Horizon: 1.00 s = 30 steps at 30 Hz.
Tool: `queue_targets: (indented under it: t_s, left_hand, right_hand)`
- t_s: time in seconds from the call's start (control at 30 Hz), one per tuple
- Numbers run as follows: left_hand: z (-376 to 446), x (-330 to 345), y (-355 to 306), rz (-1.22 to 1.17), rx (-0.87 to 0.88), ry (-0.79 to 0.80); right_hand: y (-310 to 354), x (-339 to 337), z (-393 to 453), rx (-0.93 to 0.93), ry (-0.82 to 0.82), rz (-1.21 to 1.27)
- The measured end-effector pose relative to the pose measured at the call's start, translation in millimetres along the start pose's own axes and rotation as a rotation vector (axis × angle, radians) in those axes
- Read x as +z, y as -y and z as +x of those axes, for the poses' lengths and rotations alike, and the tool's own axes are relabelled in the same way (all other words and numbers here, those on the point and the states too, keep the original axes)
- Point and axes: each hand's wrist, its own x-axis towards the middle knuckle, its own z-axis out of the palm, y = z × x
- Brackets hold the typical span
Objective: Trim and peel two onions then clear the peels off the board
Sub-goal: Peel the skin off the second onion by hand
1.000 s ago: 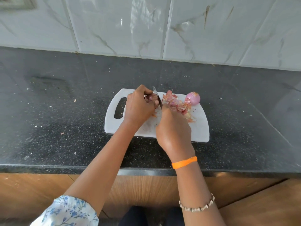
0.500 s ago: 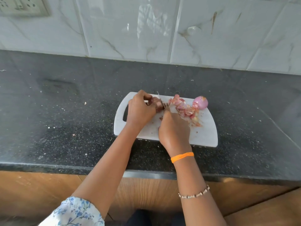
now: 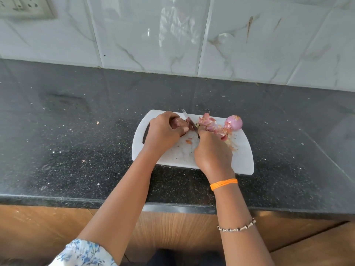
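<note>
Head view, left hand: we see our left hand [image 3: 165, 132] curled round an onion [image 3: 177, 123], fingers wrapped over its top, holding it down on the cutting board [image 3: 243, 160].
Head view, right hand: our right hand [image 3: 212, 152] grips a knife [image 3: 190, 121], fist closed on the handle, which it hides almost fully. The blade runs up and away from this hand, slanting toward the left hand.
Knife against onion: the blade lies against the side of the held onion that faces the right hand; we cannot tell how deep it sits.
Second onion: a peeled pink onion [image 3: 234, 122] rests on the board beyond the right hand and to its outer side, well apart from the left hand.
Peels: a heap of pink peels [image 3: 211, 126] lies just beyond the knuckles of the right hand, between the knife and the peeled onion, touching that onion. A few thin scraps [image 3: 189, 141] lie on the board between the two hands.
Board: white, with a handle slot that shows just outside the left hand; it sits on the dark speckled worktop [image 3: 76, 150] under both hands.
Wrists: an orange band [image 3: 223, 184] circles our right wrist, and a beaded bracelet [image 3: 236, 226] sits further down that forearm. A floral sleeve [image 3: 82, 253] covers our left arm near the elbow.
Behind: a marbled tile wall [image 3: 192, 35] rises beyond both hands, with a socket plate [image 3: 25, 7] far off to the left hand's side.
</note>
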Motion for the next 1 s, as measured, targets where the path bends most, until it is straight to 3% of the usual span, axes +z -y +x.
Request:
queue_targets:
  t_s: [0.17,0.27,0.5,0.67,0.87,1.0]
  left_hand:
    - [2,-4,-4,-0.276,0.06,0.027]
    - [2,-3,-4,-0.482,-0.044,0.086]
    - [3,-9,-8,-1.04,-0.312,0.283]
    - [2,-9,-16,-1.155,-0.413,0.308]
    - [4,-9,-12,-1.274,-0.535,0.272]
    - [4,-12,-8,-1.338,-0.488,0.28]
  right_hand:
    - [1,4,0,0.053,-0.04,0.036]
    - [-3,7,-1,0.042,-0.09,0.145]
    - [0,10,-13,-0.153,-0.224,0.675]
    - [5,18,-14,-0.204,-0.261,0.834]
    - [10,24,-15,-0.177,-0.228,0.816]
    - [8,21,-13,-0.188,-0.263,0.815]
